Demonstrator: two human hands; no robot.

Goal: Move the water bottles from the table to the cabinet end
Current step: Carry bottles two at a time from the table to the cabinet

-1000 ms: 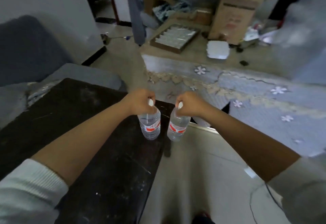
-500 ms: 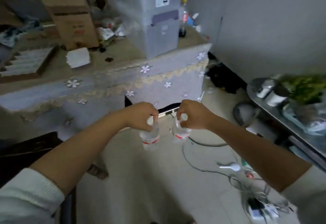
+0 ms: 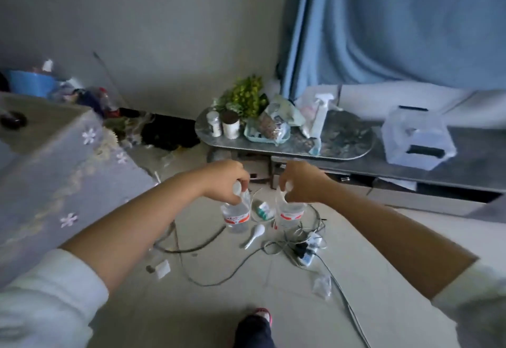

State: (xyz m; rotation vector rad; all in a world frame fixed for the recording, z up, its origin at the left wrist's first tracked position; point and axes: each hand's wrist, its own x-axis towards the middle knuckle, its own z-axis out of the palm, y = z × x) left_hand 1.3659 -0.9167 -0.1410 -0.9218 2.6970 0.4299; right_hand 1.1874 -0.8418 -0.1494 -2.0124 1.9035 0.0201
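Observation:
My left hand (image 3: 224, 179) grips the white cap and neck of a clear water bottle (image 3: 236, 214) with a red label, which hangs in the air over the floor. My right hand (image 3: 299, 182) grips the neck of a second clear water bottle (image 3: 289, 214) with a red label, level with the first. Both bottles hang upright a short way in front of the low grey cabinet (image 3: 427, 167), whose rounded left end (image 3: 284, 149) lies just beyond my hands.
On the cabinet end stand two jars (image 3: 223, 125), a green plant (image 3: 245, 97), a spray bottle (image 3: 319, 117) and a basket; a clear plastic box (image 3: 417, 139) sits further right. Cables and a power strip (image 3: 308, 250) lie on the floor, with a white spoon (image 3: 254, 235). A cloth-covered table (image 3: 54, 167) stands left.
I have turned right with both bottles lifted off the dark table. The view swung from the cloth-covered table to the low grey cabinet and blue curtain. Both grips are unchanged.

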